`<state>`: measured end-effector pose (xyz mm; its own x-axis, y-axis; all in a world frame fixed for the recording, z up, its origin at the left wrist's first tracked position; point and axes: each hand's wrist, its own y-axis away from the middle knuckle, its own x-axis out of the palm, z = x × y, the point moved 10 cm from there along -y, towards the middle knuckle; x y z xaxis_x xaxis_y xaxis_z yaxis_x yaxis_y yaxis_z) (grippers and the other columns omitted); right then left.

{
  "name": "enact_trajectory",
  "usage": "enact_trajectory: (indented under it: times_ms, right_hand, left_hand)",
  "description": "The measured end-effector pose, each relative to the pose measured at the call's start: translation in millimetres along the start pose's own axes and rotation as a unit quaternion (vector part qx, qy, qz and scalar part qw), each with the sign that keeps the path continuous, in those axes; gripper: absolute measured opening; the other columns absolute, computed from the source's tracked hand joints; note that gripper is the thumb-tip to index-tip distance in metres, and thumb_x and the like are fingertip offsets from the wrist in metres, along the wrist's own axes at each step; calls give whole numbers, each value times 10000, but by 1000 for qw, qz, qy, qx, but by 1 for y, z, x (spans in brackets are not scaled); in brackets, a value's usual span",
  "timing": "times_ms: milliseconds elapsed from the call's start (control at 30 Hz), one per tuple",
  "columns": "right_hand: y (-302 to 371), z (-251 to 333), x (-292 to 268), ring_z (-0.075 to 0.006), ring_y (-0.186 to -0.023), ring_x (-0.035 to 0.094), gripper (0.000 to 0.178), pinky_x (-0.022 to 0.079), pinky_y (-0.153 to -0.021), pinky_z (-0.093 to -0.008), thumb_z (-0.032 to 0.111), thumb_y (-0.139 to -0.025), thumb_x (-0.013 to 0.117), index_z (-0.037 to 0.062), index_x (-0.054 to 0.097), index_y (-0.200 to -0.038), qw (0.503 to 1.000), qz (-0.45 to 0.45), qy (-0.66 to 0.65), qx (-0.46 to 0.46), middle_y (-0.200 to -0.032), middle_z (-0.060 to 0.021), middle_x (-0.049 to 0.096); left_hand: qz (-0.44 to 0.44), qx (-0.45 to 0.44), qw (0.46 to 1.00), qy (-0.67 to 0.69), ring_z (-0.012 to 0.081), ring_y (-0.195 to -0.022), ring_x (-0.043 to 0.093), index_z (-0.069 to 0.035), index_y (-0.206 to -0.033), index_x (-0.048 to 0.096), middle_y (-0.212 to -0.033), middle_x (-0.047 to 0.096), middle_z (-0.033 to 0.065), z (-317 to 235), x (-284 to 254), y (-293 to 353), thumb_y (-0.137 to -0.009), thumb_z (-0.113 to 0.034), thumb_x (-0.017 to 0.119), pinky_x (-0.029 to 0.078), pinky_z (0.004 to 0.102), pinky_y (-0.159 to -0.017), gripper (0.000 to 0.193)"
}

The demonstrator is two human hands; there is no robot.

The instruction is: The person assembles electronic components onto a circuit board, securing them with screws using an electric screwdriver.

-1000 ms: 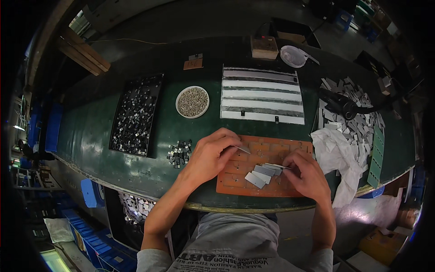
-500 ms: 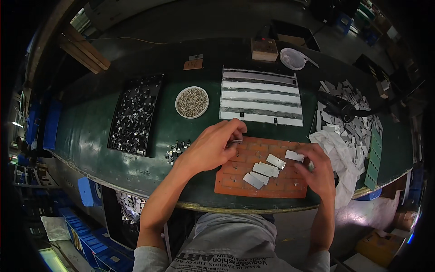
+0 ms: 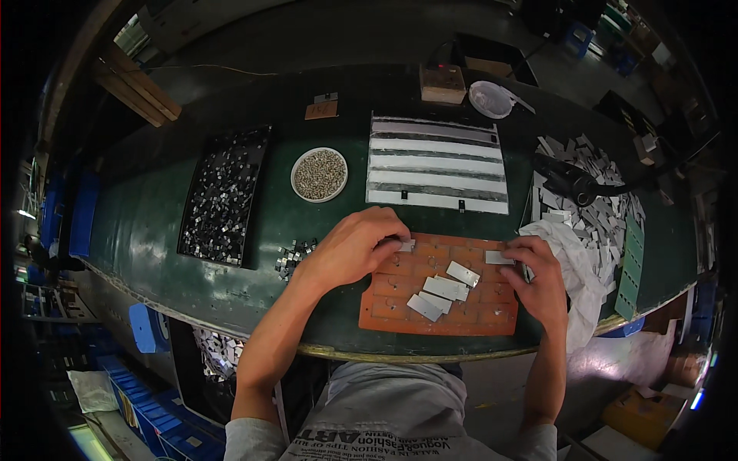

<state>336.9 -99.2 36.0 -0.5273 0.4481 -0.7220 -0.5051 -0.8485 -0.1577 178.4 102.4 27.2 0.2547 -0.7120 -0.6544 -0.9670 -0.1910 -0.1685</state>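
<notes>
An orange board point(image 3: 377, 317) with rows of shallow pockets lies at the table's front edge. At its far left corner my left hand point(image 3: 350, 250) is closed, fingertips on a small silver metal plate point(image 3: 407, 246). My right hand point(image 3: 540, 276) reaches over the board's right side, thumb and fingers bent round the end of another metal plate point(image 3: 498, 257) lying at the far right corner. Between the hands, several loose metal plates point(image 3: 446, 288) lie askew on the board. My fingers partly hide both corner plates.
Small black components fill a black tray point(image 3: 263, 177); a few more point(image 3: 288, 261) lie loose. A white bowl point(image 3: 345, 180) holds small metal pieces. Beyond the board lies a white-striped panel point(image 3: 438, 173). At right are a heap of metal plates point(image 3: 607, 211), a white cloth point(image 3: 573, 269) and a green strip point(image 3: 630, 269).
My left fingers have lowered the tilted plate flat onto the board's far left corner. The right-hand plate now lies straighter at the far right corner. The whole view has shifted slightly.
</notes>
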Motion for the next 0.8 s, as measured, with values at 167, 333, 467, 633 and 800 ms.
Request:
enact_trajectory:
  times_ms: [167, 333, 467, 633, 800]
  right_hand:
    - [6, -11, -1, -299, -930, 639, 181, 526, -798, -379, -28, -810, 757, 15, 728, -984, 1000, -15, 22, -12, -990, -81, 666]
    - [5, -6, -1, -311, -934, 639, 164, 521, -808, -385, -22, -813, 751, 15, 727, -971, 999, -25, 43, -12, -967, -85, 665]
    - [3, -8, -4, -323, -897, 621, 152, 506, -802, -389, -13, -812, 747, 25, 726, -958, 996, -41, 81, -19, -952, -82, 653]
    - [9, 15, 14, -322, -923, 611, 239, 492, -797, -410, 33, -793, 767, 52, 726, -1028, 999, -8, 24, -22, -998, -89, 639]
    - [7, 35, 34, -322, -929, 628, 315, 495, -840, -416, 108, -779, 797, 70, 722, -1082, 994, 57, 61, -75, -989, -85, 635]
  left_hand:
    - [15, -26, 1000, 8, 331, -915, 666, -7, -1058, 715, -986, 676, 121, 1, 2, 3, -876, -33, 726, 543, 399, -759, 184]
    - [33, -48, 998, -6, 322, -1003, 645, -18, -1047, 725, -1006, 655, 110, -5, 4, 6, -868, -73, 729, 532, 420, -838, 188]
    - [6, -7, 998, -62, 291, -991, 630, -29, -1004, 744, -977, 648, 80, -7, 1, 4, -875, -94, 726, 531, 413, -830, 145]
    - [-7, 3, 997, -83, 276, -954, 616, -39, -975, 754, -962, 646, 58, -10, 3, 4, -872, -94, 724, 532, 409, -821, 120]
    - [-1, 9, 994, -109, 271, -941, 623, -55, -967, 759, -934, 650, 49, -14, 3, 5, -854, -108, 740, 532, 404, -823, 127]
